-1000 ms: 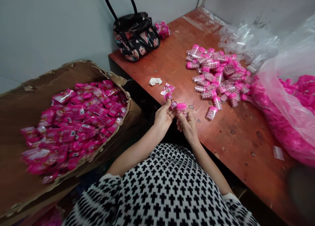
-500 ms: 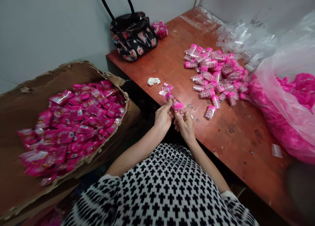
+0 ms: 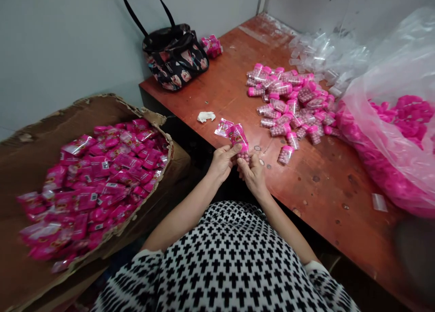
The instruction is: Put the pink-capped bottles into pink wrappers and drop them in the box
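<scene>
Room: plain grey wall at the back; a reddish-brown wooden counter (image 3: 322, 189), scuffed and pitted with dark spots, fills the right side.
Left hand (image 3: 221, 160): closed in a narrow pinch, thumb pressed on the lower edge of a glossy pink printed sachet (image 3: 236, 134) at the counter's near edge.
Right hand (image 3: 252, 174): fingers curled around a small clear bottle (image 3: 244, 155) packed with round pink beads; its top is hidden inside the sachet's mouth.
Sachet: thin crinkled film, standing at twelve o'clock above both hands, with a clear flap out towards ten o'clock.
Bottle pile (image 3: 288, 99): at one o'clock from the hands, short clear cylinders with pink caps, lying on their sides in a heap.
Plastic bag (image 3: 390, 76): at three o'clock, soft and translucent, bulging with loose pink caps.
Cardboard box (image 3: 41, 135): at nine o'clock, brown, rim torn and ragged, heaped with shiny pink filled sachets (image 3: 102, 176).
Handbag (image 3: 173, 58): at eleven o'clock, dark floral fabric, looped straps against the wall.
Paper scrap (image 3: 205, 116): white, crumpled, just beyond the left hand.
</scene>
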Action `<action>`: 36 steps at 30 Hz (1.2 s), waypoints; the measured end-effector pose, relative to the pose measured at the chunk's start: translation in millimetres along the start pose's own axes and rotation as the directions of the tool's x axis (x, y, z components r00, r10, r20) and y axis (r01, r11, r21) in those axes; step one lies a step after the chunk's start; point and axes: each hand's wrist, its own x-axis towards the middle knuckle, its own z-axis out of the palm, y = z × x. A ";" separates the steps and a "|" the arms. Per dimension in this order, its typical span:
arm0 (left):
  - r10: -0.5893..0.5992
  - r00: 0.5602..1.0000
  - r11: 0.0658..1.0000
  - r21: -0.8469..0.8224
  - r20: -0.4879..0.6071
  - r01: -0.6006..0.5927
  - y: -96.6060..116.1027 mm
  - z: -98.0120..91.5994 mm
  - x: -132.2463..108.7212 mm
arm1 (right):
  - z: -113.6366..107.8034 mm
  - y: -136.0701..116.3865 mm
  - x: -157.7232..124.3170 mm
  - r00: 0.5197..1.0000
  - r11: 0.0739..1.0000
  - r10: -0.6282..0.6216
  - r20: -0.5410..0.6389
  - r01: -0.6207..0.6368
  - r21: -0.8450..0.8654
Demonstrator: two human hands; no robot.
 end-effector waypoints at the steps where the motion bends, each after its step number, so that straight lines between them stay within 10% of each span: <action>1: -0.012 1.000 1.000 0.012 0.019 0.012 0.7 -1.0 0.8 | -1.0 0.0 0.3 1.000 1.000 -0.002 -0.004 0.002 -0.003; 7: -0.021 0.995 0.989 0.148 0.101 0.006 10.0 -6.1 5.1 | -5.4 -3.3 4.4 0.965 0.941 0.138 0.221 -0.197 0.275; 13: 0.049 0.999 0.989 0.142 0.023 -0.052 11.9 -4.3 5.5 | -5.3 -9.7 6.2 1.000 1.000 0.001 0.028 -0.002 0.015; 19: -0.022 0.989 0.982 0.191 0.143 -0.005 14.9 -9.8 2.6 | -5.4 -6.6 9.3 0.955 0.939 0.134 0.263 -0.207 0.274; 36: 0.046 0.999 0.998 0.051 0.012 -0.046 0.0 -6.0 -17.7 | -1.4 -3.0 4.6 0.977 0.970 0.118 0.180 -0.152 0.192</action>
